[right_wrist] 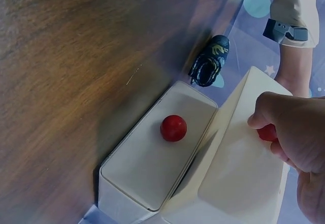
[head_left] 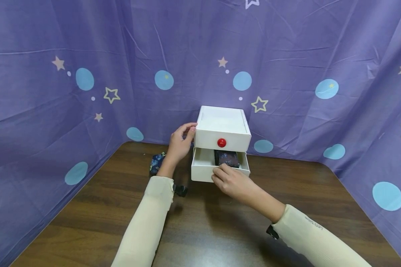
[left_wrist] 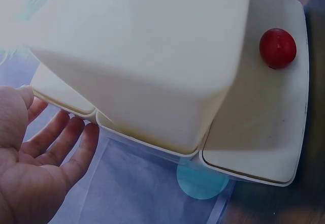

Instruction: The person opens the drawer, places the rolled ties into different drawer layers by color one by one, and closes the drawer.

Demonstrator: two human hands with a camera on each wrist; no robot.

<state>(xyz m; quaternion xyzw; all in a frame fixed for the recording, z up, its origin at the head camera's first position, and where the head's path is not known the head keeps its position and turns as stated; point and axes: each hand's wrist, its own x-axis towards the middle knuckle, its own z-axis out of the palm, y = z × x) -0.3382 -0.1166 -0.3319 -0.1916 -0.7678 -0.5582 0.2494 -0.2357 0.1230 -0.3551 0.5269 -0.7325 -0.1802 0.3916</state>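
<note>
Left hand (head_left: 178, 144) braces the white drawer box (head_left: 222, 128) at the table's (head_left: 204, 230) far edge, fingers straight against its left side. Right hand (head_left: 232, 181) pinches the red knob (right_wrist: 267, 132) of the pulled-out lower drawer (head_left: 202, 168); dark patterned pouch (head_left: 226, 158) sits inside.

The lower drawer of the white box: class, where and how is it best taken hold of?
Pinch the red knob on the front of the lower drawer, coming from the front, as the right hand does. The knob stands out from a flat panel, so fingers can close round it. The left hand rests on the white box at its side.
</note>
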